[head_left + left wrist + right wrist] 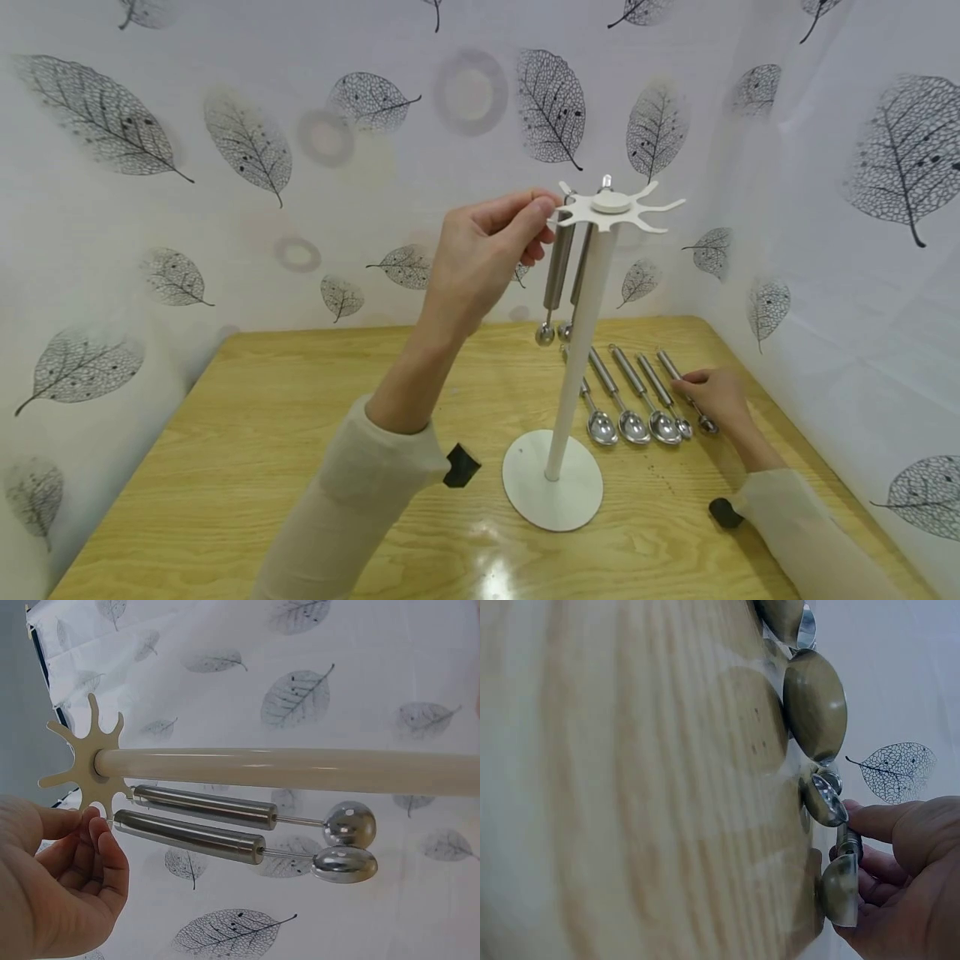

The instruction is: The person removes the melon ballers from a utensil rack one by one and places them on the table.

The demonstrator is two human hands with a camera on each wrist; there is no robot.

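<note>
By the white rack's notched top [611, 202], my left hand [480, 250] pinches the handle end of a small steel scoop [187, 834] between thumb and fingers. This scoop hangs down along the pole [581, 350], its round bowl lowest. Right beside it hangs a second steel scoop [206, 806] from the top piece. Down on the table, my right hand [720, 396] grips the handle of the rightmost small steel scoop [667, 362]. The right wrist view shows its half-round bowl [841, 889] close to the wood; the fingers partly cover its handle.
Several steel spoons [602, 427] lie side by side between the rack and my right hand, bowls toward me. The rack's round white base [552, 508] stands on the wooden table [300, 467]. Leaf-patterned cloth [405, 183] hangs behind and at the sides.
</note>
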